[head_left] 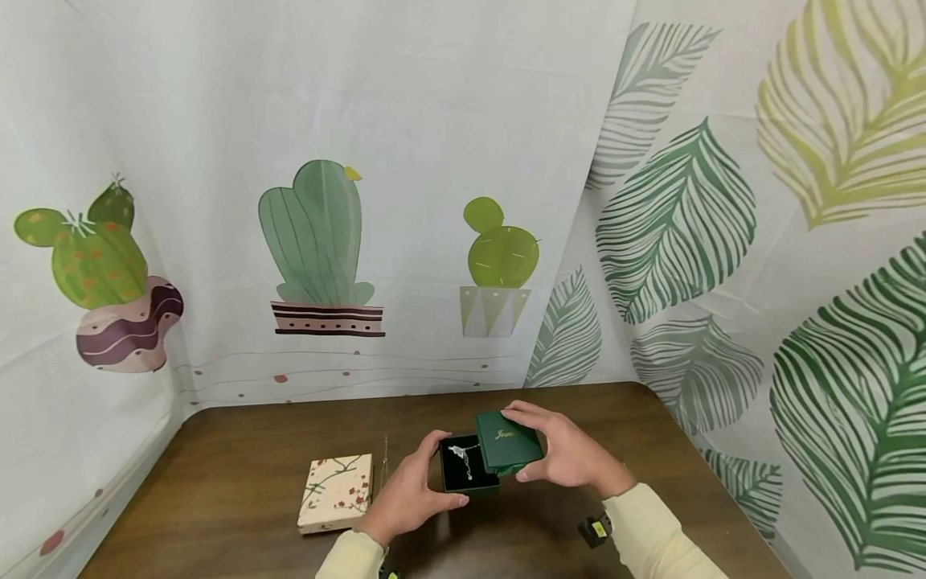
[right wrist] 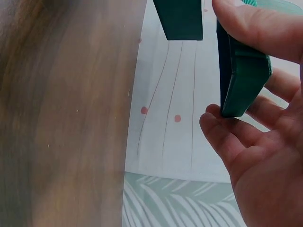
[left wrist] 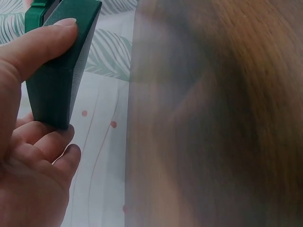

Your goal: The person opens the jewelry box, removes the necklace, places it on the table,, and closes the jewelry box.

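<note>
My left hand (head_left: 412, 490) grips the base of a dark green jewelry box (head_left: 470, 487) between thumb and fingers, raised above the table. Inside, a silver necklace (head_left: 460, 454) with a pendant lies on black padding. My right hand (head_left: 567, 450) holds the green lid (head_left: 509, 442), marked with gold lettering, by its near and far edges. The lid sits to the right of the base and overlaps part of its opening. In the left wrist view the thumb presses the side of the box base (left wrist: 52, 90). The right wrist view has the lid (right wrist: 244, 75) between thumb and fingers.
A cream box with a floral print (head_left: 336, 492) lies on the brown wooden table (head_left: 246, 466), left of my left hand. A thin chain (head_left: 385, 458) shows beside it, partly hidden by the hand. Printed curtains (head_left: 419, 121) hang behind the table.
</note>
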The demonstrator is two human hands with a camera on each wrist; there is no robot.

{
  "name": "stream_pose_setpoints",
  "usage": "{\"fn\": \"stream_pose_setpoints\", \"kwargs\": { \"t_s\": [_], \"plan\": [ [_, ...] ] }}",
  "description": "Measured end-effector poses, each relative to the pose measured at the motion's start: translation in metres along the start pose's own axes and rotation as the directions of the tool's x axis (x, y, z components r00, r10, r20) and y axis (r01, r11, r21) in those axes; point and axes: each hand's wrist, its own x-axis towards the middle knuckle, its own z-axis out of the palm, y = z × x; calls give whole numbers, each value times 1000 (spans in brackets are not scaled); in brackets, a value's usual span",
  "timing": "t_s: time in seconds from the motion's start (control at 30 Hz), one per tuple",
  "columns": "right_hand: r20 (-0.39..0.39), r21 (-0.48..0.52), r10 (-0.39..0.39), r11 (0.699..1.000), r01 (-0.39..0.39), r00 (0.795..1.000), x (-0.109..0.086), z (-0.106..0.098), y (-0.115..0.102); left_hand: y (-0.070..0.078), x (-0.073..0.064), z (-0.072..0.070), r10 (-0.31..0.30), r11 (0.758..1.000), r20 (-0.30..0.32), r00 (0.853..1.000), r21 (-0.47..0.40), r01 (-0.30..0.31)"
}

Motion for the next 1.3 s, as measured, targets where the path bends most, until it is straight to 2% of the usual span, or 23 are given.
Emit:
{"fn": "stream_pose_setpoints", "kwargs": {
  "t_s": [0.27,0.6,1.3],
  "plan": [
    [-18,-34,-6,999,6,1000,-3,-4,5,-2,-1,-2,-10,1000,-2,1000,9,10],
    [-15,-14,5,1000,-5,1000,-8,-7,11,-1,-3,-3,-20,1000,-10,1000,15,20],
    [-28,-43,17,999,-18,999,-13,-12,17,-2,-5,-5,0,1000,-7,1000,7,0]
  ]
}}
